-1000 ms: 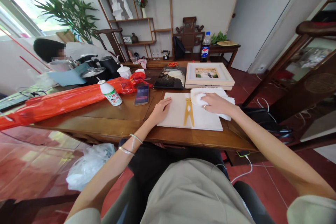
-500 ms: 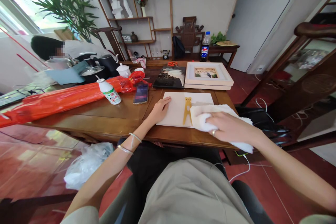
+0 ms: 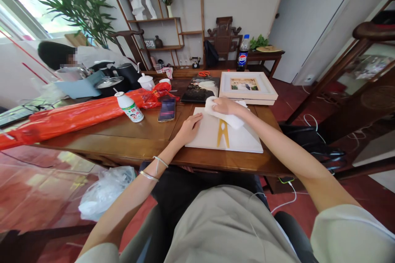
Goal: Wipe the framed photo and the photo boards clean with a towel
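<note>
A white board (image 3: pixel 203 137) lies flat near the front edge of the wooden table. On its left edge rests my left hand (image 3: pixel 190 127), fingers stretched out. My right hand (image 3: pixel 227 107) grips a white cloth (image 3: pixel 236 121) at the board's far edge. On the board lies a yellow A-shaped piece (image 3: pixel 222 133) with a round hole; the cloth covers its upper end. Just beyond the cloth are a dark picture panel (image 3: pixel 194 88) and a framed photo (image 3: pixel 245 85) in a pale frame.
Left of the board are a phone (image 3: pixel 167 109), a white bottle (image 3: pixel 129 107) and a long red plastic-wrapped bundle (image 3: pixel 77 113). A cola bottle (image 3: pixel 242 54) stands at the back. Another person (image 3: pixel 55 55) leans at the far left. A plastic bag (image 3: pixel 106 193) hangs below the table.
My right hand has moved the cloth from the board's near right side to its far edge, uncovering the right part. My left hand stays on the board's left edge.
</note>
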`<action>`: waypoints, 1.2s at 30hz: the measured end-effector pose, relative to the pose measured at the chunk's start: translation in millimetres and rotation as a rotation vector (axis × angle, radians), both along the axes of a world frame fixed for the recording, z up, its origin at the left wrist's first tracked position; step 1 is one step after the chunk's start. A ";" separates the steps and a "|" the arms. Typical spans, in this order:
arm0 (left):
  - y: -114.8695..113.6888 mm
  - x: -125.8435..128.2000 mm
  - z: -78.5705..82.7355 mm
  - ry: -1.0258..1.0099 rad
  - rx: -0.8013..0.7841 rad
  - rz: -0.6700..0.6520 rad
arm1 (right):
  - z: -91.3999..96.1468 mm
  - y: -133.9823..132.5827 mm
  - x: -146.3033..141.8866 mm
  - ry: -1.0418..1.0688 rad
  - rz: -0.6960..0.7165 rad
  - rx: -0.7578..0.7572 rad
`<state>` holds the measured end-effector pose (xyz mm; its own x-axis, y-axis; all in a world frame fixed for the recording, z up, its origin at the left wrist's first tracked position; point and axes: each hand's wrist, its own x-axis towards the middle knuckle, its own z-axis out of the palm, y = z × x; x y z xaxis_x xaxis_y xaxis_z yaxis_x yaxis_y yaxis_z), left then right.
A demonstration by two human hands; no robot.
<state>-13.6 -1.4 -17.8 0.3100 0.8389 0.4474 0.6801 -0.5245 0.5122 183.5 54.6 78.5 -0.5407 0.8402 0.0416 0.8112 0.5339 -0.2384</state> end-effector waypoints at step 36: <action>-1.1 0.6 2.8 0.016 -0.007 0.010 | -6.1 14.2 -50.9 -0.002 0.044 0.022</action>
<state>-12.9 -2.5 -15.0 0.3085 0.8449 0.4371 0.6932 -0.5143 0.5049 132.6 68.8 72.4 -0.5773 0.8144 0.0586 0.7874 0.5743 -0.2241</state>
